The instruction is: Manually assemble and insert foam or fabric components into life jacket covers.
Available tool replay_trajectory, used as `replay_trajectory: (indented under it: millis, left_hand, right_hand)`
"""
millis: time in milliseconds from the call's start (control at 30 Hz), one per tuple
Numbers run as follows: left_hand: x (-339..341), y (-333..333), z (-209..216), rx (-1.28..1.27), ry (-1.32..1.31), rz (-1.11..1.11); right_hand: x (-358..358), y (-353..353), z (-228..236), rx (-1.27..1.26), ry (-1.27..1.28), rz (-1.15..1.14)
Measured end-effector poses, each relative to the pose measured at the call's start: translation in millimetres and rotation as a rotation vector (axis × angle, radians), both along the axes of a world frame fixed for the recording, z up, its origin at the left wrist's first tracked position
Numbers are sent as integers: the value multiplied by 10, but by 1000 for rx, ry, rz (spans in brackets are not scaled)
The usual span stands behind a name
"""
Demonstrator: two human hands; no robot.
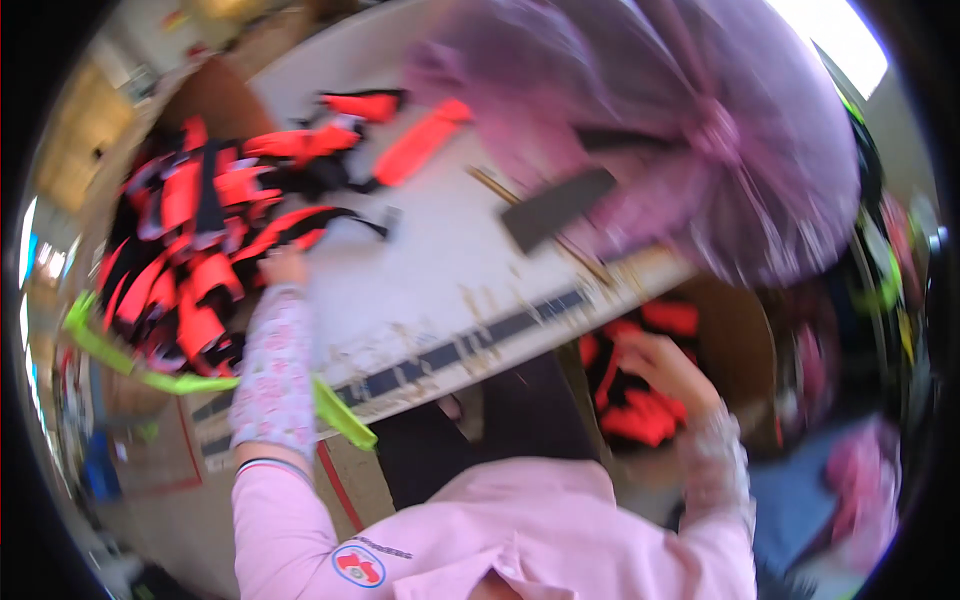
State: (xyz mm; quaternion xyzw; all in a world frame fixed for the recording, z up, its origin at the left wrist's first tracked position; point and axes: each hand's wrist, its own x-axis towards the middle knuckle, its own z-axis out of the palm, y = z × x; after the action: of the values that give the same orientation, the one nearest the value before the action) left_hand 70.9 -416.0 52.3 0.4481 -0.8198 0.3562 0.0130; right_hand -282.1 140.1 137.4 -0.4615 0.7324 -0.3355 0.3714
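A heap of orange-and-black fabric strips (195,270) lies on the left of the white table. My left hand (285,266) is at the heap's right edge, its fingers closed on one orange-and-black fabric strip (300,222); the strip's free end is blurred and arches to the right. Below the table's right edge, my right hand (665,368) is over a cardboard box (745,335) that holds more orange-and-black pieces (640,415). Its fingers look spread, with nothing seen between them, though their tips are partly blurred against the pieces.
A large knotted pink plastic bag (690,140) fills the table's far right. Beside it are a dark grey flat piece (558,208) and a thin wooden stick (492,184). A measuring strip (470,345) runs along the near table edge. Lime-green bands (345,415) hang at the left corner.
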Motion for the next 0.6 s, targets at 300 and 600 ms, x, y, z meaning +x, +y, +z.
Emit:
replay_trajectory:
  millis: [300,600]
  left_hand:
    - [-263,-41,182,294,-14,-72]
    - [-992,1185,1273,1691,1247,-18]
  right_hand:
    - [683,-16,-644,80,-105,141]
    - [840,-847,-168,-201,-293,74]
